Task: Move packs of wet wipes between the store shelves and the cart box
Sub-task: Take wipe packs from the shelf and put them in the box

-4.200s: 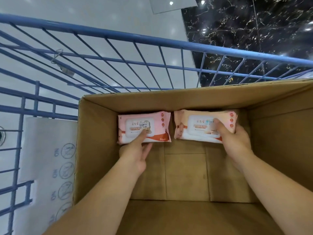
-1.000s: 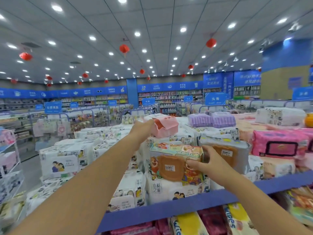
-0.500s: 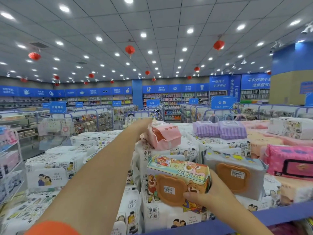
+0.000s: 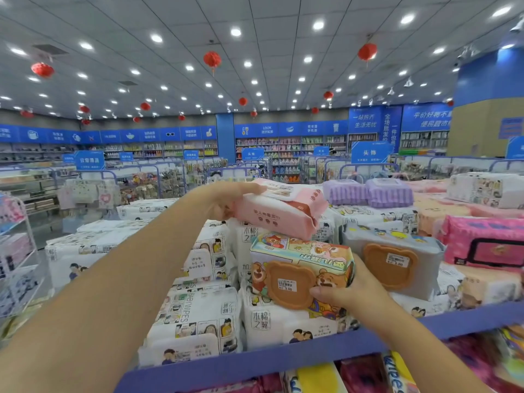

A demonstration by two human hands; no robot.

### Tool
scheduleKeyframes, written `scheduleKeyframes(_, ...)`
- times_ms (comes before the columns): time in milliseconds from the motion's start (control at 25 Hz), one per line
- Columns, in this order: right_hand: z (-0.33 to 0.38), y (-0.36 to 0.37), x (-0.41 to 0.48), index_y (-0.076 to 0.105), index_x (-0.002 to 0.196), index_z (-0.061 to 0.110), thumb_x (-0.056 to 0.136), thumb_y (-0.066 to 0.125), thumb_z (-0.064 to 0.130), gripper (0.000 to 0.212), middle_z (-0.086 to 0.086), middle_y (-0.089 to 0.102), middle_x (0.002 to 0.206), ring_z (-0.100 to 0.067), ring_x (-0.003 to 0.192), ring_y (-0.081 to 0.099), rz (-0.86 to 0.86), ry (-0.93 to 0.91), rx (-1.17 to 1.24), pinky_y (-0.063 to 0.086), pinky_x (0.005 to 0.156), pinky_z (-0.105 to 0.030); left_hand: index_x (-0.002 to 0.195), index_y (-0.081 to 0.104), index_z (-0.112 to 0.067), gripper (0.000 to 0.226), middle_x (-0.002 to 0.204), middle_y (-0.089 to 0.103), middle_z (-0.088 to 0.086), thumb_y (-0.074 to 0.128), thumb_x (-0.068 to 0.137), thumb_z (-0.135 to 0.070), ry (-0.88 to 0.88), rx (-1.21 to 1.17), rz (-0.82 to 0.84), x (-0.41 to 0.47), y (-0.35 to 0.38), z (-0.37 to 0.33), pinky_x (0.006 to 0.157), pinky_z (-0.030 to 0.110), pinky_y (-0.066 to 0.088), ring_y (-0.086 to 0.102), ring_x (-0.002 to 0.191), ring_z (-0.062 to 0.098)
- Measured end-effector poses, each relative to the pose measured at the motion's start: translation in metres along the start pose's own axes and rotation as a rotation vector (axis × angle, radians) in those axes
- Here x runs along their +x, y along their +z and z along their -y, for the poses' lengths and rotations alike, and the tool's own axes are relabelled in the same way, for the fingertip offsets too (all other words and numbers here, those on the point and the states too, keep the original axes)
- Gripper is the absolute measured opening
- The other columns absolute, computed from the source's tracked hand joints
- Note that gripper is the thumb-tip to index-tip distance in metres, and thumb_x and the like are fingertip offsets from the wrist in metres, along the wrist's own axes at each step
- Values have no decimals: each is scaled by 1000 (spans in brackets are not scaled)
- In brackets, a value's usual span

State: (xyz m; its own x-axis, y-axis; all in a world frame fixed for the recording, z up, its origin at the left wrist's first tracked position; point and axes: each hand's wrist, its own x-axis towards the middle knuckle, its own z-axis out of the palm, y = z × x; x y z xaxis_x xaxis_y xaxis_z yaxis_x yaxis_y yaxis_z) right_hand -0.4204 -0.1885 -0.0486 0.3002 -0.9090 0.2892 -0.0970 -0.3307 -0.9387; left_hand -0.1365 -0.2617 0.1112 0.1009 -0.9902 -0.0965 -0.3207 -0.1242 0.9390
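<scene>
Soft plastic, squishy, probably slick and light imo, so grab the short ends | pink pack point(image 4: 279, 214) up over the white stack point(image 4: 261, 319) behind the front edge of the shelf point(image 4: 255, 361), left hand point(image 4: 229, 198) fingers wrapped round its end | bear-print pack point(image 4: 297, 268) with brown lid just below, right hand point(image 4: 350, 293) fingers gripping it

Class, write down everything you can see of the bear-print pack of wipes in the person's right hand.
The bear-print pack is a soft, glossy plastic pillow pack, printed with cartoon bears. A brown bear-head flip lid, shut, carries a white price sticker. The pack stands on edge, lid toward the camera, slightly tilted, over white packs on the shelf. The right hand holds its right end. A pink pack is just above.
</scene>
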Motion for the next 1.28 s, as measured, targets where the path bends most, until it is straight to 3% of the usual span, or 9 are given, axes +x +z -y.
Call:
scheduleKeyframes(160, -2, 1, -1, 48, 131, 34, 53, 98, 39, 92, 8, 73, 118, -15, 105, 72, -27, -6, -1, 58, 89, -44, 113, 59, -14, 56, 102, 60, 6, 84, 77, -48, -80, 126, 19, -15, -1, -8, 79, 27, 38, 56, 91, 17)
scheduleKeyframes(280, -1, 4, -3, 49, 129, 33, 63, 96, 26, 81, 9, 74, 114, -12, 101, 73, -44, -7, 10, 58, 83, -36, 113, 60, -19, 57, 93, 65, 2, 83, 75, -54, -111, 136, 114, -21, 4, -6, 68, 27, 32, 57, 73, 14)
scheduleKeyframes(480, -4, 5, -4, 50, 128, 35, 67, 93, 25, 76, 11, 73, 115, -9, 101, 72, -71, 15, 10, 58, 86, -35, 116, 67, -17, 54, 86, 75, -1, 84, 75, -49, -80, 230, 128, -34, 19, -10, 79, 28, 46, 66, 77, 15)
scheduleKeyframes(640, -2, 5, -5, 53, 126, 31, 66, 94, 26, 73, 9, 74, 112, -8, 97, 73, -82, 26, -12, 58, 80, -31, 108, 68, -9, 35, 75, 75, -1, 80, 85, -33, 41, 106, 161, -54, 44, -1, 60, 20, 52, 66, 57, 9)
scheduleKeyframes(760, 3, 6, -9, 58, 120, 25, 66, 93, 21, 65, 6, 76, 107, -9, 89, 75, -86, 14, 11, 58, 68, -23, 110, 68, -4, 42, 95, 74, 7, 87, 78, -24, 176, -82, 14, -70, 55, 12, 84, 35, 59, 70, 74, 18)
scheduleKeyframes(920, 15, 7, -13, 64, 110, 20, 70, 91, 23, 48, 4, 77, 96, -8, 78, 75, -147, -20, 105, 58, 60, -21, 87, 62, -5, 38, 95, 71, 6, 92, 70, -22, 310, -227, -213, -103, 46, 24, 77, 33, 58, 70, 83, 21)
scheduleKeyframes(1080, 16, 10, -15, 71, 112, 14, 64, 85, 44, 58, -12, 78, 99, -31, 88, 74, 15, 106, 334, 58, 87, -54, 92, 62, -7, 33, 95, 72, 2, 88, 75, -19, 353, -415, -462, -160, 20, 50, 77, 31, 56, 68, 84, 18)
scheduleKeyframes(1200, 14, 27, -23, 74, 106, 16, 73, 74, 41, 42, -10, 79, 97, -25, 82, 76, 162, 156, 463, 61, 75, -38, 106, 68, -7, 36, 116, 75, 6, 80, 78, -25, 304, -504, -608, -226, 9, 98, 84, 30, 55, 70, 93, 18)
scheduleKeyframes(1280, 17, 53, -38, 75, 100, 15, 74, 73, 40, 37, -11, 78, 96, -26, 79, 76, 286, 179, 481, 59, 67, -33, 103, 75, -9, 20, 120, 75, 8, 69, 90, -23, 275, -545, -715, -286, 3, 139, 89, 32, 53, 71, 100, 20)
